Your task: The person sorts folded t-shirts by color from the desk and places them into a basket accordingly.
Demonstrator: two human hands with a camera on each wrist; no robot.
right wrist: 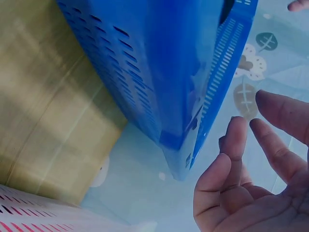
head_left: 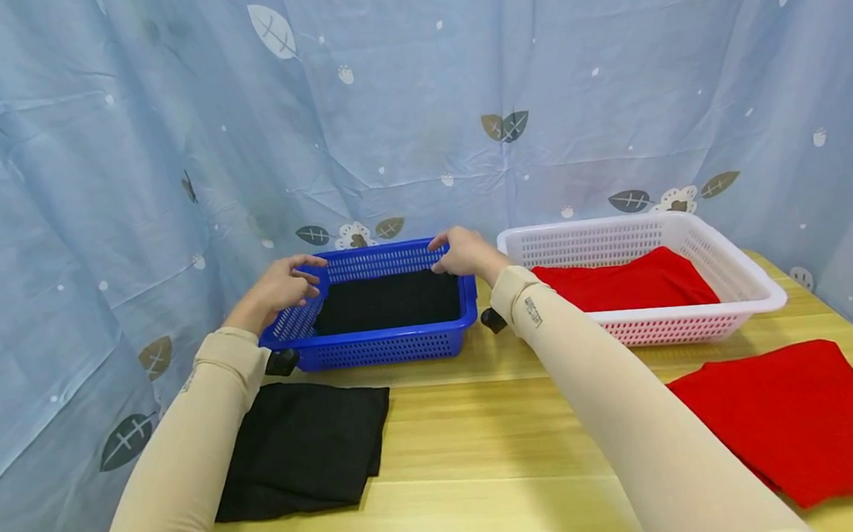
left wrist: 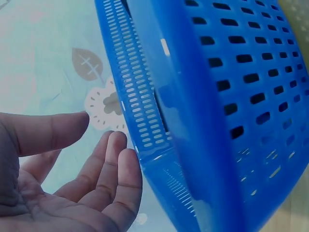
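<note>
A blue perforated plastic basket (head_left: 379, 334) stands on the table with black cloth (head_left: 387, 301) lying flat inside it. Over its left end is my left hand (head_left: 283, 286), fingers relaxed and holding nothing. My right hand (head_left: 463, 252) hovers above the right end, its fingers loosely bent and nothing between them. In the left wrist view the left hand (left wrist: 82, 179) shows palm and parted fingers beside the basket's rim (left wrist: 193, 121). The right wrist view has the right hand (right wrist: 256, 179) likewise apart from the basket (right wrist: 164, 72).
To the right stands a white basket (head_left: 745, 305) holding red cloth (head_left: 638, 281). A folded black cloth (head_left: 305, 447) lies on the wooden table (head_left: 480, 462) in front of the blue basket. Another red cloth (head_left: 807, 420) lies at the right. A blue patterned curtain (head_left: 413, 92) hangs behind.
</note>
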